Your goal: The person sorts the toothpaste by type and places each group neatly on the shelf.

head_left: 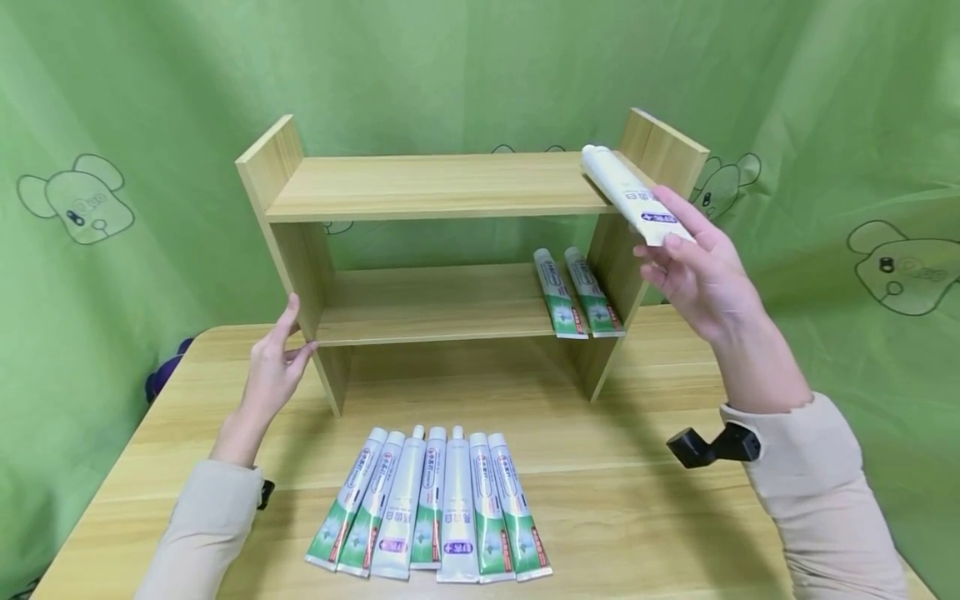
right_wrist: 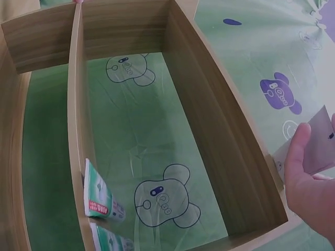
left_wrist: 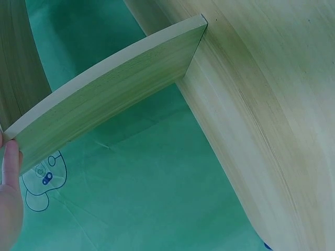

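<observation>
My right hand (head_left: 705, 275) pinches the flat end of a white toothpaste tube (head_left: 626, 192) with purple print. The tube's cap end lies over the right part of the top board of a two-tier wooden shelf (head_left: 442, 187). In the right wrist view, the tube's pale flat end (right_wrist: 313, 144) shows beside the thumb. My left hand (head_left: 273, 367) holds the shelf's left side panel at the level of the middle board, thumb near the front edge. Two green-and-white toothpaste tubes (head_left: 561, 296) lie side by side at the right end of the middle board, flat ends forward.
On the wooden table (head_left: 622, 492), in front of the shelf, several toothpaste tubes (head_left: 431, 508) lie fanned in a row, green-and-white ones mixed with white-and-purple ones. A green curtain (head_left: 450, 75) with cartoon heads hangs behind. A small purple object (head_left: 167, 371) shows past the table's left edge.
</observation>
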Demonstrator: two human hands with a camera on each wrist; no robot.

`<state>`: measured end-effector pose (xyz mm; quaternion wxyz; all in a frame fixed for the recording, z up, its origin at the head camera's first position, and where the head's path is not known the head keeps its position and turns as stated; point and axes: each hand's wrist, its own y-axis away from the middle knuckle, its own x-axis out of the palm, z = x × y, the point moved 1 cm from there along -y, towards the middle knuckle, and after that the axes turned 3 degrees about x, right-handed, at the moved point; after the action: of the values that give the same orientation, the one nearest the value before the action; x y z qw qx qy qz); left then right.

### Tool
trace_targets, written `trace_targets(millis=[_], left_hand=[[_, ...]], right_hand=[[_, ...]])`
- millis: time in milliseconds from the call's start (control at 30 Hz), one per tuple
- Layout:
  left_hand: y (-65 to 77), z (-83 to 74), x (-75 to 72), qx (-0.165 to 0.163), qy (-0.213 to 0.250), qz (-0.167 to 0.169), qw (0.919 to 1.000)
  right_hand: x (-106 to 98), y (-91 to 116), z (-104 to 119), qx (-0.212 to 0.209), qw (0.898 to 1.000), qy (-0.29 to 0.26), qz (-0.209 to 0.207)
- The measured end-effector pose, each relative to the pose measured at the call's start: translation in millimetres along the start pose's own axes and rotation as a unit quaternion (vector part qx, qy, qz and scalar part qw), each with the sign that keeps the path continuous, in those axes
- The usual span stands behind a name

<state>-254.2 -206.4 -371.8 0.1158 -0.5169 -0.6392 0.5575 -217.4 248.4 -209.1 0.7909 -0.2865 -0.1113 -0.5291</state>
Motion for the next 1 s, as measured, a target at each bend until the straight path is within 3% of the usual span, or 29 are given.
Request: trace_targets(millis=[233, 433, 633, 1000], left_hand=[[0.2, 0.0, 0.2, 0.002, 0.005, 0.000, 1.0000], [0.1, 0.3, 0.3, 0.005, 0.001, -0.002, 1.0000], [0.0, -0.4, 0.9, 0.005, 0.004, -0.001, 1.0000], [0.2, 1.6, 1.7, 0.003, 0.006, -0.005, 1.0000]], right_hand=[[-2.7, -0.6, -3.6, -0.026, 0.999, 0.036, 0.002], [4.5, -5.2, -9.2, -0.081, 0.990, 0.105, -0.057], [5.4, -10.7, -12.3, -0.127, 0.976, 0.133, -0.114], [-2.0, -22.5, -14.0, -0.124, 0.966, 0.172, -0.148]])
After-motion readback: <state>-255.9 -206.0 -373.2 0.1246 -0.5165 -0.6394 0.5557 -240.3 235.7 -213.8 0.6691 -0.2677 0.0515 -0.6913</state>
